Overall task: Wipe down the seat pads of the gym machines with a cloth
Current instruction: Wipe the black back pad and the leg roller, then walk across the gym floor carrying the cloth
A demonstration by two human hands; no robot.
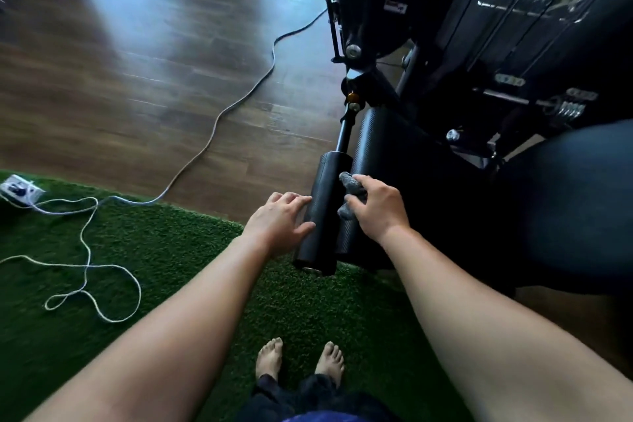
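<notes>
Our right hand (376,207) grips a crumpled grey cloth (351,190) beside the black cylindrical roller pad (320,212), whose long axis points away from us. Our straight-fingered left hand (279,217) touches it.

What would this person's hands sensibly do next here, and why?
Probably draw the grey cloth along the nearer black roller pad, toward its near end. The right hand grips the bunched cloth between that pad and the larger roller pad beside it. The left hand rests on the nearer pad's outer side, seemingly steadying it for a wipe.
</notes>
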